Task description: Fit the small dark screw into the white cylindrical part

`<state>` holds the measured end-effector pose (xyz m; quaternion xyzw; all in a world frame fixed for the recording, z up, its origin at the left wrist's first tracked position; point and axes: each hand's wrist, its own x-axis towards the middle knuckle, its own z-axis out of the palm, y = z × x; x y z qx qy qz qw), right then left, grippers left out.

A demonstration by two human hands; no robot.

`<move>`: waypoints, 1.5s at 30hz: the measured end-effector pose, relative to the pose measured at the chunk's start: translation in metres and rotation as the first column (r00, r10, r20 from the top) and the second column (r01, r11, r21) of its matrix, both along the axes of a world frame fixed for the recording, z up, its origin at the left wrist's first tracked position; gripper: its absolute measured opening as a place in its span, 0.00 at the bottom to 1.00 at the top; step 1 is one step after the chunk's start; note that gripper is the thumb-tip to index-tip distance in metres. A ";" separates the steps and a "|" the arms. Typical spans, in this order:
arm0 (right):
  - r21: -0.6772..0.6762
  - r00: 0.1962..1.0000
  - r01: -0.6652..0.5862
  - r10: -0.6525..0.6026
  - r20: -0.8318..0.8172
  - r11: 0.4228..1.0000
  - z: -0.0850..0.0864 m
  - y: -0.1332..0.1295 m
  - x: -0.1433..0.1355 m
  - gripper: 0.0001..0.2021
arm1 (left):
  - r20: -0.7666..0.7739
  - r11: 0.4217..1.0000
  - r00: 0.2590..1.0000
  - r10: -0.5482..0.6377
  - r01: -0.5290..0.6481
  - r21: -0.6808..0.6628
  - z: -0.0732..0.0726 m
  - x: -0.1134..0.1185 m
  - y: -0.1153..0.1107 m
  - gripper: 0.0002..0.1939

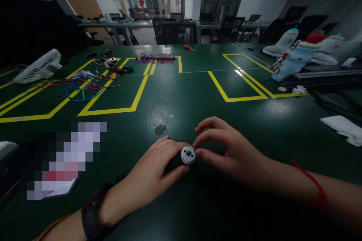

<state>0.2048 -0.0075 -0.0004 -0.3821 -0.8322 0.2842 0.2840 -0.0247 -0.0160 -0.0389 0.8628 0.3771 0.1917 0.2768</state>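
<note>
A small motor [188, 154], with a round silver face, a dark centre and small holes, stands on the green table in front of me. My left hand [158, 169] is closed on it, with the thumb at the near side and the fingers at the far side. Just right of the motor, my right hand [223, 147] has its thumb and index fingertip brought together in a pinch at the rim. A tiny dark bit shows between those fingertips, too small to name. The right hand's other fingers are curved and raised.
A phone [63, 190] with a blurred-out surface lies left. Further off are loose wires [85, 86], a bundle of red-blue wires [155, 58], a screwdriver [189, 48] and a white fan [39, 67]. At right are a blue bottle-shaped item [295, 60] and a tissue [343, 128]. Yellow tape marks the table.
</note>
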 end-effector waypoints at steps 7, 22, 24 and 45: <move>0.055 0.999 -0.019 0.016 0.051 0.998 0.004 -0.002 -0.012 0.05 | 0.001 1.000 1.000 0.010 -0.010 0.022 -0.005 -0.002 -0.003 0.17; -0.197 0.988 0.054 -0.081 -0.133 0.979 -0.007 0.000 0.021 0.05 | -0.029 1.000 1.000 0.008 -0.009 -0.027 0.001 0.000 -0.001 0.17; -0.342 0.966 0.079 -0.157 -0.207 0.936 -0.018 0.001 0.032 0.04 | -0.042 0.999 0.999 0.016 -0.018 -0.033 0.001 0.000 -0.001 0.17; -0.553 0.909 0.087 -0.293 -0.295 0.828 -0.035 0.006 0.041 0.07 | -0.060 1.000 0.998 0.013 -0.014 -0.026 -0.002 -0.002 -0.001 0.19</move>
